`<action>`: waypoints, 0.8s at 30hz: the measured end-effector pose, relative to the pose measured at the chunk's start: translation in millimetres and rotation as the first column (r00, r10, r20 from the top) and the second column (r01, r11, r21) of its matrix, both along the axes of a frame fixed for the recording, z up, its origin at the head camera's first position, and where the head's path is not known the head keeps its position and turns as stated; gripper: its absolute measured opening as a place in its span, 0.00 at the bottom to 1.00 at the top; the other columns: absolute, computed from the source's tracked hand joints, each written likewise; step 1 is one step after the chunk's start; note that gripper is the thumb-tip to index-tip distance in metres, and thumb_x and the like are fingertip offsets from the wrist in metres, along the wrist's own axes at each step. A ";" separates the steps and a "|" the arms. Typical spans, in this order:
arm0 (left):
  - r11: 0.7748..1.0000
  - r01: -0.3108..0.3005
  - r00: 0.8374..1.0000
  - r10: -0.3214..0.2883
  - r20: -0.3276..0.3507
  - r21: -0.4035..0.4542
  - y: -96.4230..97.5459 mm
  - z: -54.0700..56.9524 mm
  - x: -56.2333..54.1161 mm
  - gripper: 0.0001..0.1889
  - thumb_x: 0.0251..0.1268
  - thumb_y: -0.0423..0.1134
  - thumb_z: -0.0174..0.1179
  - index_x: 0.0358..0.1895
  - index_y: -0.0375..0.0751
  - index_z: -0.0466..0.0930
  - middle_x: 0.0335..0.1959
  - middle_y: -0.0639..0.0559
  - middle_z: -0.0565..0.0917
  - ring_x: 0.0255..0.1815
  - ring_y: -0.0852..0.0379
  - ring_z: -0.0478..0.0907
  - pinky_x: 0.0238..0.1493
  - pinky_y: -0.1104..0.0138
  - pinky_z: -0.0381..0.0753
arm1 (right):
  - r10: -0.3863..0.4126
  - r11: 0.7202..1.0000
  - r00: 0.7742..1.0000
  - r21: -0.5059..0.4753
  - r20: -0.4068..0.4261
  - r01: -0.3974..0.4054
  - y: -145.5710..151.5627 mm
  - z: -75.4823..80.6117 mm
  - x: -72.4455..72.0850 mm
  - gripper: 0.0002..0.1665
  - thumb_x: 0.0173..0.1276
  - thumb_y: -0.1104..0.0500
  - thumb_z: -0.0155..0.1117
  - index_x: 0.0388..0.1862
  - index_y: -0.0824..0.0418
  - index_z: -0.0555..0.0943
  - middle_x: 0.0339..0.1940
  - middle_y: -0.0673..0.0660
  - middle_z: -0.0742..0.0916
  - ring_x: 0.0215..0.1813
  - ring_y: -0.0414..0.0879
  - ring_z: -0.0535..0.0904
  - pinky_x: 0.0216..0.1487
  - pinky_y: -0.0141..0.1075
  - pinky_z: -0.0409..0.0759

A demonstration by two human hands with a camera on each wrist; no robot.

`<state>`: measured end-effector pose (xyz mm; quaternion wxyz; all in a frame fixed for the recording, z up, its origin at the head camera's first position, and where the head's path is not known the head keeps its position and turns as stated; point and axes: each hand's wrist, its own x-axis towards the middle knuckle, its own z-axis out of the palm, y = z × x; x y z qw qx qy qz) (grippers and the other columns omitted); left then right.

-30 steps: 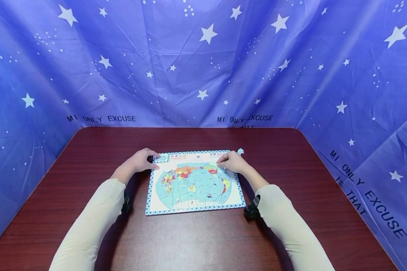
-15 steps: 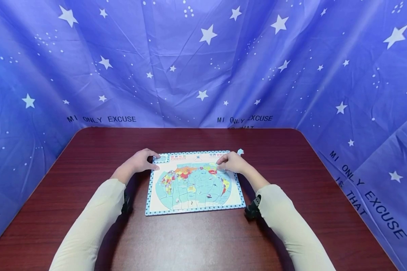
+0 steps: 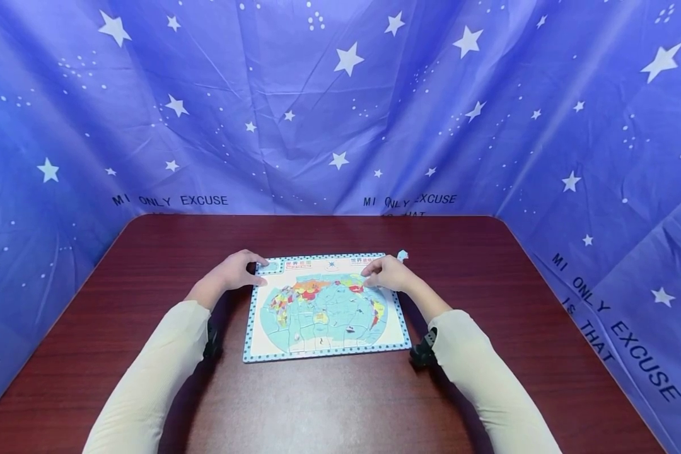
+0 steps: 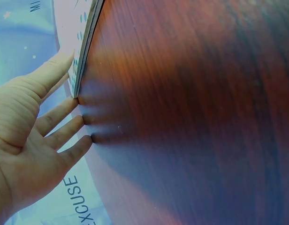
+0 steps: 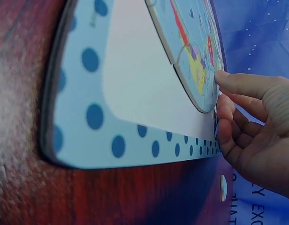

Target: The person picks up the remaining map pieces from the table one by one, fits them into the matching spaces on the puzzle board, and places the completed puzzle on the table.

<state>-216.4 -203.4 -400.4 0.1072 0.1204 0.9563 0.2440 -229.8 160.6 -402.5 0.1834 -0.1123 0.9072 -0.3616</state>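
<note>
A world map jigsaw puzzle [image 3: 329, 315] lies on the table in a board with a dotted blue border. My left hand [image 3: 238, 270] rests at the board's far left corner in the head view. The left wrist view shows that hand [image 4: 36, 126] with thumb on the border and the other fingers spread at the board's edge. My right hand [image 3: 390, 272] is over the map's upper right, thumb and curled fingers at a pale blue puzzle piece, mostly hidden. In the right wrist view, the right hand's [image 5: 257, 126] thumb touches the map's edge.
One loose puzzle piece [image 3: 403, 255] lies just beyond the board's far right corner. The dark red wooden table [image 3: 318, 403] reaches back to a blue star-printed curtain [image 3: 295, 139]. Dark wrist devices [image 3: 422, 353] sit under the sleeves.
Hardly anything differs. The right fingertips shift very slightly at the map's upper right; the left hand, board and loose piece stay in place.
</note>
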 end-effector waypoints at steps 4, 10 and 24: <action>1.000 -0.002 1.000 0.002 0.001 0.002 0.4 -0.6 -0.1 0.26 0.56 0.44 0.67 0.57 0.36 0.76 0.64 0.33 0.67 0.62 0.38 0.65 0.63 0.48 0.67 | 0.002 1.000 1.000 -0.001 -0.006 -0.002 0.0 -0.3 0.6 0.12 0.60 0.59 0.67 0.43 0.59 0.84 0.29 0.53 0.81 0.31 0.44 0.70 0.31 0.32 0.70; 1.000 0.006 1.000 -0.006 -0.006 0.000 0.8 0.0 0.3 0.26 0.56 0.44 0.67 0.57 0.35 0.76 0.63 0.32 0.66 0.62 0.37 0.64 0.62 0.47 0.67 | 0.004 1.000 1.000 -0.002 -0.009 -0.004 -0.1 -0.6 0.0 0.12 0.59 0.59 0.67 0.43 0.59 0.84 0.25 0.51 0.77 0.28 0.43 0.68 0.28 0.32 0.67; 1.000 -0.017 1.000 0.017 0.011 0.009 0.2 0.2 0.8 0.26 0.56 0.43 0.67 0.57 0.36 0.75 0.64 0.33 0.66 0.62 0.38 0.65 0.63 0.48 0.67 | 0.007 1.000 1.000 -0.015 -0.030 -0.008 1.4 2.7 -0.9 0.11 0.59 0.58 0.67 0.42 0.59 0.84 0.24 0.51 0.78 0.25 0.43 0.68 0.26 0.32 0.67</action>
